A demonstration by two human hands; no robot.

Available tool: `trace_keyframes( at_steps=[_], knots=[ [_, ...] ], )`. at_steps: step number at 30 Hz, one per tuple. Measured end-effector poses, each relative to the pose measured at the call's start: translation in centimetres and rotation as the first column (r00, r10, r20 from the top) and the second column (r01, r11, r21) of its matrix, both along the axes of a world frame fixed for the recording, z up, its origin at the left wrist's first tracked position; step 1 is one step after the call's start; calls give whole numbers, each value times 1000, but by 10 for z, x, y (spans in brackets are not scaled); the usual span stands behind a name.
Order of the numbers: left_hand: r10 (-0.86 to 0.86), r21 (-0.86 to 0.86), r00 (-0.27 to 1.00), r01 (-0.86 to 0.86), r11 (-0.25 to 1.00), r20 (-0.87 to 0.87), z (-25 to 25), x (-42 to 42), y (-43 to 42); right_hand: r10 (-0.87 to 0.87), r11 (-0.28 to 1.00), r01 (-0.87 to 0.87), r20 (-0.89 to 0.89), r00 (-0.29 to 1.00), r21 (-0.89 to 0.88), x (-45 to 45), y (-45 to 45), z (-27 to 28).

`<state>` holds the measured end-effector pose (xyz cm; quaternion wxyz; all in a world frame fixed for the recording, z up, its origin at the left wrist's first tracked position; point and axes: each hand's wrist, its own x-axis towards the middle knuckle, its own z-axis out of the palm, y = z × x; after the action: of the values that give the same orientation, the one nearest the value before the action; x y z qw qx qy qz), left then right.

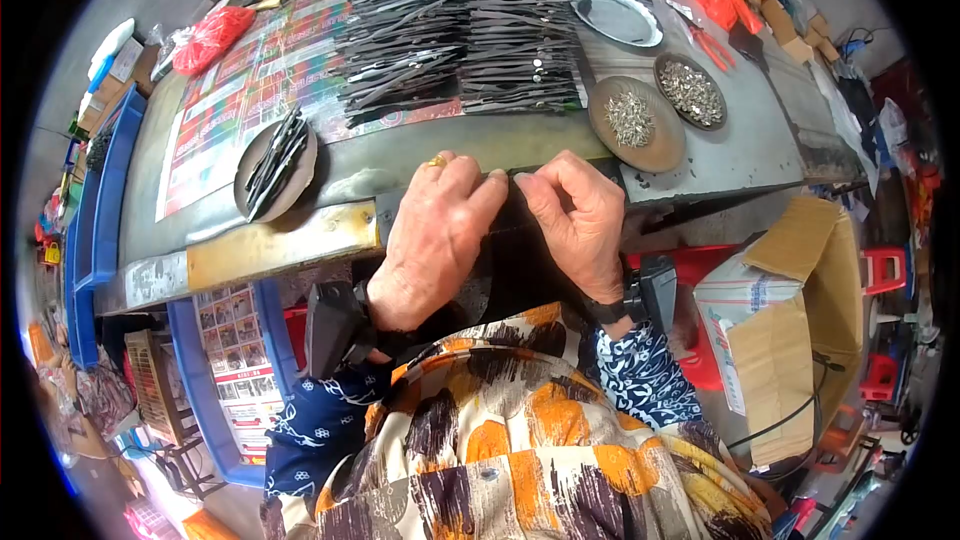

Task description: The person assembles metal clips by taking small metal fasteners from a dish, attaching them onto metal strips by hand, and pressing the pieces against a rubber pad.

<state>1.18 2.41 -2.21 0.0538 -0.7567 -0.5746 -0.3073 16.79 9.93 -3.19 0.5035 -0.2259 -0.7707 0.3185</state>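
My left hand (440, 230), with a gold ring on one finger, is curled just over the table's front edge, its thumb pressed to the fingers. Close beside it, my right hand (578, 220) is closed in a pinch, the thumb tips of both nearly meeting. Whatever they pinch, if anything, is too small or hidden to make out. Beyond them, thin black strips (405, 50) lie piled in two rows. A round dish (308, 165) to the left holds more black strips (277, 162). On the right, a brown dish (668, 145) carries small metallic pieces (629, 119).
A second dish (716, 120) of metallic pieces and a silvery oval tray (650, 38) stand at the right back, near red-handled pliers (712, 48). Printed sheets (215, 130) cover part of the table. Below are a cardboard box (790, 340) and a blue bin (190, 350).
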Motion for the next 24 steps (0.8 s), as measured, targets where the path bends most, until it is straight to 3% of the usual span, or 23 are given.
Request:
trace_keyframes(
  at_steps=[2, 5, 10, 16, 24],
  knots=[
    [0, 66, 993, -8, 998, 116, 0, -3, -4, 3, 1000, -2, 13, 1000, -23, 3, -2, 1],
    [93, 14, 946, -103, 995, 310, 16, -5, -23, 3, 1000, -3, 12, 1000, 2, 4, -3, 0],
    [152, -58, 917, -141, 988, 368, 25, -15, -44, -1, 1000, 1, 14, 1000, 10, 2, -4, 0],
    [79, 39, 958, -93, 995, 276, 13, -10, -29, -3, 1000, 2, 20, 1000, 10, 3, -3, 0],
    [125, 23, 991, -127, 992, 51, 6, 7, -9, 18, 1000, -18, 8, 1000, 10, 6, -2, -1]
  ],
)
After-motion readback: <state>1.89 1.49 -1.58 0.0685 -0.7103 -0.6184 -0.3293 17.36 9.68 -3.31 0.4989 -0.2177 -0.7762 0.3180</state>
